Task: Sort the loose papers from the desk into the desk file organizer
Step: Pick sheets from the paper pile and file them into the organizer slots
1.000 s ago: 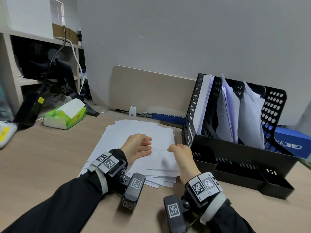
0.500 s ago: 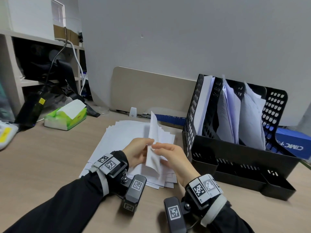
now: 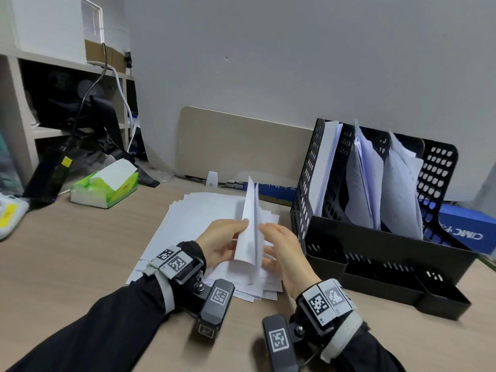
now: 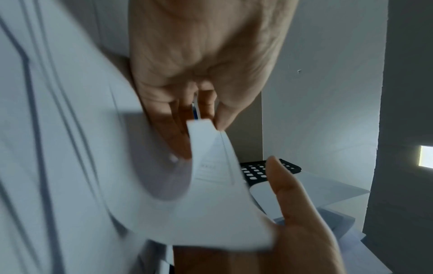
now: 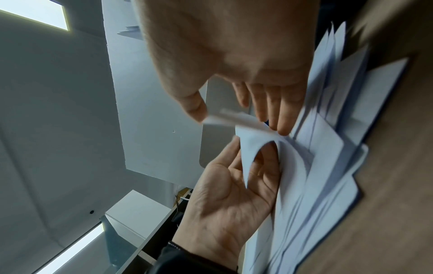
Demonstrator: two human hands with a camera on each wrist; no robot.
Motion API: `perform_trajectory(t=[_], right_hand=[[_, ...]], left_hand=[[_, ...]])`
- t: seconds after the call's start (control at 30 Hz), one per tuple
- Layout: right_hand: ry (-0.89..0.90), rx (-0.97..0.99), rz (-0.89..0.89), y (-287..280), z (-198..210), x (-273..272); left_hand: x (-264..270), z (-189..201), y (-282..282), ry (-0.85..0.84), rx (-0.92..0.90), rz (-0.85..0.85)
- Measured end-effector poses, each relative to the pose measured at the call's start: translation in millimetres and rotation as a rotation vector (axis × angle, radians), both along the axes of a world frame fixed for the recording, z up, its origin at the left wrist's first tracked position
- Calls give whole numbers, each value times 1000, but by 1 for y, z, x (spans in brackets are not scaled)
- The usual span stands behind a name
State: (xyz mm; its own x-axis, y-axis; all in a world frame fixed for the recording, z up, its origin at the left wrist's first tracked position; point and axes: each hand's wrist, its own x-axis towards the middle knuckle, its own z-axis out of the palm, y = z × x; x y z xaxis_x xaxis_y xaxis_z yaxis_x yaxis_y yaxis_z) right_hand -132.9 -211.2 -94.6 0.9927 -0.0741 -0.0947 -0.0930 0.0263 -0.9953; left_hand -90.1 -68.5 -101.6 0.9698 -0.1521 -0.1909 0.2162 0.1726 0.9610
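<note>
Brimming with papers (image 3: pixel 397 183): black organizer (image 3: pixel 375 245).

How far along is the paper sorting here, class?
Done: the black organizer already holds papers in its three upright slots. In hand: left hand and right hand lift a curled sheet. Left: the stack lying on the desk.

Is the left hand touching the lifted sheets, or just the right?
Touching. The head view shows the left hand against the lifted sheets, and the right wrist view shows its fingers behind them.
</note>
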Motion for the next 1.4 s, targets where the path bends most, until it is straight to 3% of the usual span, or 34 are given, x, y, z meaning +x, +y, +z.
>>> perform_trajectory(t=[0.17,0.43,0.6,0.77,0.87,0.93,1.03,1.13,1.4], right_hand=[[78,14,-86,-5,-9,9],[44,-44,-64,-7,-7,3],[21,-80,-89,-7,-1,-1],[-123,-151,-150,-7,7,-6],[-86,-89,-142,-6,6,-4],[-29,60,-124,-4,7,-1],[148,364,-10,1,10,-4],[201,451,106,0,5,-9],[-58,174,-59,-10,5,-1]], left_hand=[[12,2,8,-104,-20,253],[15,14,28,-108,-194,332],[12,15,28,-115,-299,265],[7,25,25,-187,-452,108],[7,29,29,-234,-567,51],[7,31,34,-251,-615,43],[10,28,36,-226,-594,88],[9,25,35,-233,-489,89],[13,21,35,-177,-111,287]])
